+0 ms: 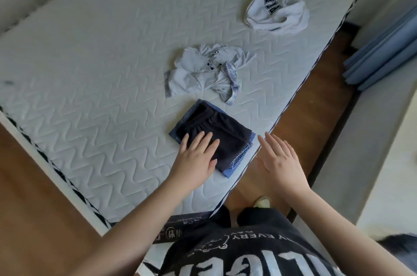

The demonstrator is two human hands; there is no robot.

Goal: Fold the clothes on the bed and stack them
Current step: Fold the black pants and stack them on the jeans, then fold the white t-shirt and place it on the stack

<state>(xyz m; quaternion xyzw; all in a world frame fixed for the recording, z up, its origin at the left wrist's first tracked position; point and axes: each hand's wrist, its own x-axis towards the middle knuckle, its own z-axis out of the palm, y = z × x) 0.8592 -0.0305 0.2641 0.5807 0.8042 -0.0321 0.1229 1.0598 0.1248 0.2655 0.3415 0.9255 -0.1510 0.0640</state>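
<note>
The bed (90, 68) is carrying all the clothes. The left hand (195, 158) is lying flat, fingers straight, on black shorts (216, 138) — the top of a folded stack (228, 173) near the bed's edge. Beyond the stack a crumpled pale shirt (203, 72) is lying, and farther right a bunched white garment (276, 13). The right hand (279, 163) is hovering open beside the stack — holding nothing.

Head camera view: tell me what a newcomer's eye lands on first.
The dark folded stack near the bed's front edge draws the eye, with the left hand lying flat on it and the right hand open beside it. Beyond lie a crumpled pale shirt and a white lettered garment.
</note>
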